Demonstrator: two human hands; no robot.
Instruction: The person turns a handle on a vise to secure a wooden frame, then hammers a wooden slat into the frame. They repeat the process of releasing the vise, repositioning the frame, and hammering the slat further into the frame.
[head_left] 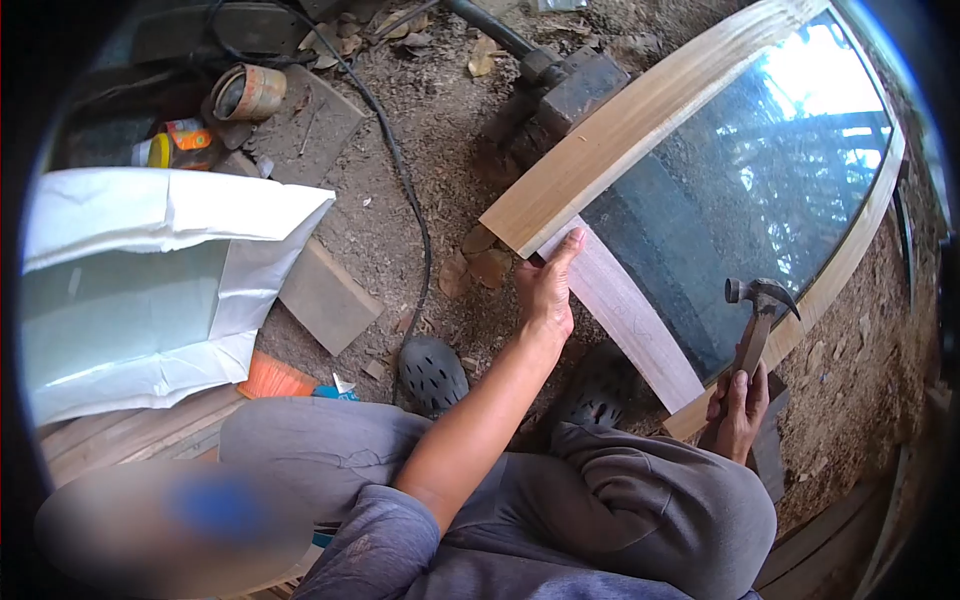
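Note:
A wood-framed glass pane (pixel 700 200) stretches across the right of the head view, its pale frame made of several boards. My left hand (pixel 547 290) grips the near rail (pixel 635 315) at its left corner, thumb on top and the other fingers mostly hidden beneath. In my right hand (pixel 738 412) is a claw hammer (pixel 754 340), held by its wooden handle beside the frame's lower right corner. The hammer's metal head points up and overlaps the glass in this view.
At the left lies a glass panel with a white wrapped border (pixel 165 200). Orange bristles (pixel 278 376) show under it, near a wood block (pixel 325 295). A black cable (pixel 400 170) crosses the dirt floor. A dirty can (pixel 255 93) and a heavy metal tool (pixel 580 90) are farther back.

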